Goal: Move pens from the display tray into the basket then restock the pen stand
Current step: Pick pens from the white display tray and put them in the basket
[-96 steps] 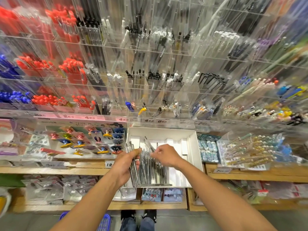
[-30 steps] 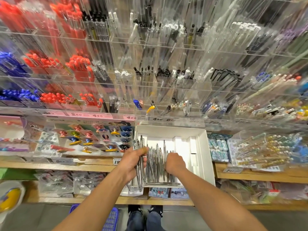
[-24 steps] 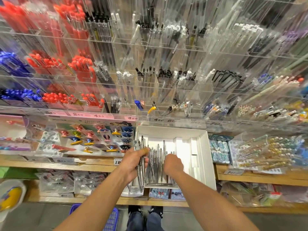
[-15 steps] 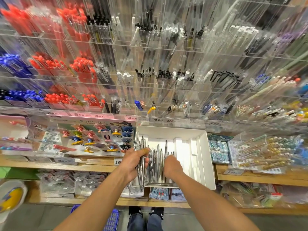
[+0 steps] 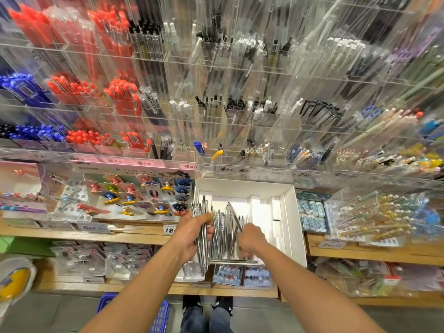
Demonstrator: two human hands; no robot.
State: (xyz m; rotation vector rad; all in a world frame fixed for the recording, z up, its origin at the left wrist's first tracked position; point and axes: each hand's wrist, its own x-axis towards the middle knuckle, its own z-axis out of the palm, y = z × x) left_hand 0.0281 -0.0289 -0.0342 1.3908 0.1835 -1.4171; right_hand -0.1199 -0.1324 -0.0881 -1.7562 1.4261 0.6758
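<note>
Left hand was clenched round a bundle of silver pens, held at the left edge of the white display tray. Right hand was down among the loose pens in the tray — I couldn't tell what its curled fingers gripped. Blue basket sat on the floor below — partly hidden by my left arm.

Shelf-edge price labels read 400, 600; lower tag reads 700.

Wooden shelf, clip display card, price labels; packaged erasers, beaded pens
</note>
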